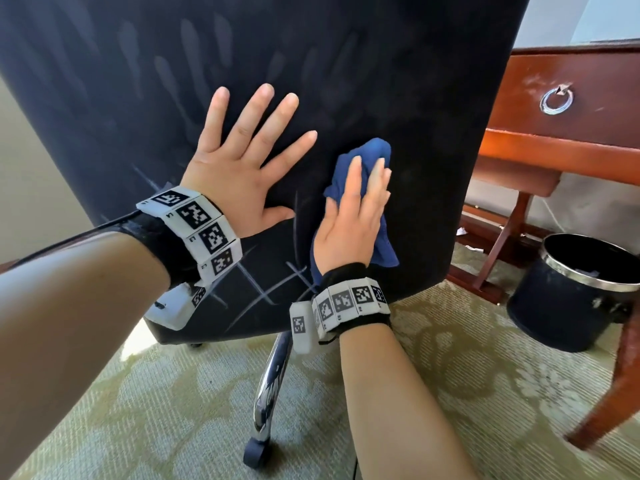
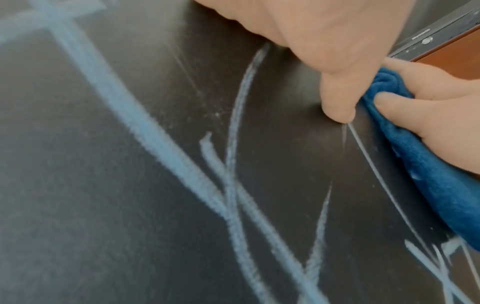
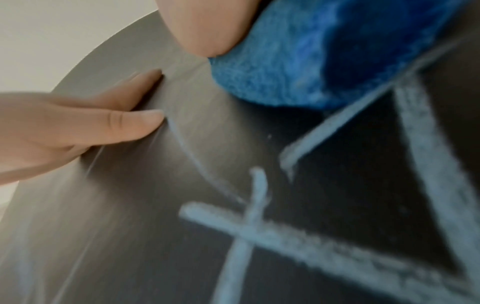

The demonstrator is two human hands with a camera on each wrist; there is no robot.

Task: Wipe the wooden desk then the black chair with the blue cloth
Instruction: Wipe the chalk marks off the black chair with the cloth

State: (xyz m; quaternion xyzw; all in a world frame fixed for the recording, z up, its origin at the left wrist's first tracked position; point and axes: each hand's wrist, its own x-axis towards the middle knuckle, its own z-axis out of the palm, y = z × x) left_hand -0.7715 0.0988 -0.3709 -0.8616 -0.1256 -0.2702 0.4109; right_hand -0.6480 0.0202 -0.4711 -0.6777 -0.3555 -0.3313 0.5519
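The black chair (image 1: 311, 64) stands with its back toward me, and pale chalk-like lines (image 1: 266, 289) cross its lower part. My left hand (image 1: 242, 157) lies flat on the chair back with fingers spread and holds nothing. To its right, my right hand (image 1: 353, 216) presses the bunched blue cloth (image 1: 370, 150) against the chair back. Its fingers lie straight over the cloth. In the left wrist view a fold of the cloth (image 2: 428, 174) is pinched between the right hand's (image 2: 441, 123) thumb and forefinger. The wooden desk (image 1: 571, 98) stands at the right.
A black waste bin (image 1: 571, 292) with a metal rim stands on the patterned carpet under the desk, beside a desk leg (image 1: 616, 393). The chair's chrome base leg (image 1: 270, 375) and a caster (image 1: 254, 452) reach toward me between my arms.
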